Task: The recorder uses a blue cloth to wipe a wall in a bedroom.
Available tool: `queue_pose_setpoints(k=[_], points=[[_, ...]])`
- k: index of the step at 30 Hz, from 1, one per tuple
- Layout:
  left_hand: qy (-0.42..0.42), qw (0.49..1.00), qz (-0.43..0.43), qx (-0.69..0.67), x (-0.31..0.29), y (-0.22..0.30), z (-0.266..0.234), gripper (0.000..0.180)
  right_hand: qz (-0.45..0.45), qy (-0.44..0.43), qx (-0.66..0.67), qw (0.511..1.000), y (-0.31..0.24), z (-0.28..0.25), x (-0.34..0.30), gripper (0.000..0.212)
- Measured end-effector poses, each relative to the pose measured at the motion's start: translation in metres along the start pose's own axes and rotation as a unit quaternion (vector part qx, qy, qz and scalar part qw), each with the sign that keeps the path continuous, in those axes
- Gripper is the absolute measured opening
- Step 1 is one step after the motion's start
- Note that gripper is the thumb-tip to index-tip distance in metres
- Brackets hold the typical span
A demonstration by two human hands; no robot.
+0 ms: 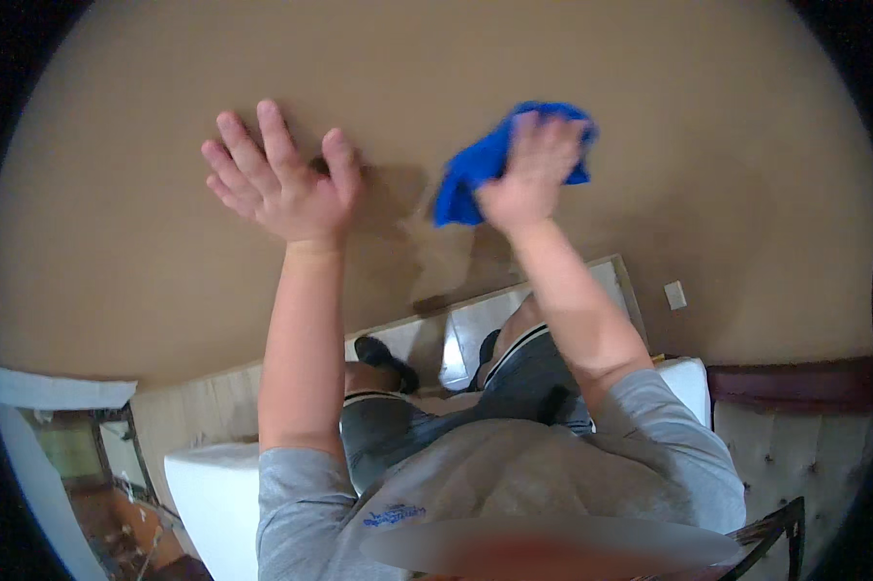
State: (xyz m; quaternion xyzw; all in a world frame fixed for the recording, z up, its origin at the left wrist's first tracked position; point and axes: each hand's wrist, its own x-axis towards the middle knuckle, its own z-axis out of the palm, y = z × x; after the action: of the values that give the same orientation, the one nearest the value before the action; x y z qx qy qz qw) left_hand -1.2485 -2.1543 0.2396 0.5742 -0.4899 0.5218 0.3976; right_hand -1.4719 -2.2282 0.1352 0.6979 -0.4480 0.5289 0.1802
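Observation:
A plain brown wall (669, 97) fills the far part of the head view. My left hand (281, 184) is open, fingers spread and thumb out, with its palm turned to the wall. Whether that palm touches the surface, I cannot tell. To its right, my right hand (528, 179) holds a blue cloth (470, 179) spread under its palm and fingers, pressed to the wall. The cloth's edges stick out past the hand on both sides. Slight blur lies over the right fingers.
A white wall plate (675, 294) sits low on the wall to the right. Pale floor tiles (475, 324) lie around my feet. White block-like furniture (214, 504) stands at the left. A tufted grey panel (795, 465) with a dark red top is at the right.

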Motion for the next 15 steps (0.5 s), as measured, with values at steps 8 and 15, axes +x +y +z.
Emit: queue_pose_setpoints(k=[8,15], points=[[0.027,0.999,0.015,-0.010,0.003,-0.003,0.004,0.064,0.102,0.014,0.067,0.992,-0.035,0.012,-0.017,0.109],[0.034,0.999,0.018,-0.020,0.001,-0.004,0.004,0.064,-0.033,-0.202,0.033,0.978,-0.030,0.016,-0.074,0.077]])
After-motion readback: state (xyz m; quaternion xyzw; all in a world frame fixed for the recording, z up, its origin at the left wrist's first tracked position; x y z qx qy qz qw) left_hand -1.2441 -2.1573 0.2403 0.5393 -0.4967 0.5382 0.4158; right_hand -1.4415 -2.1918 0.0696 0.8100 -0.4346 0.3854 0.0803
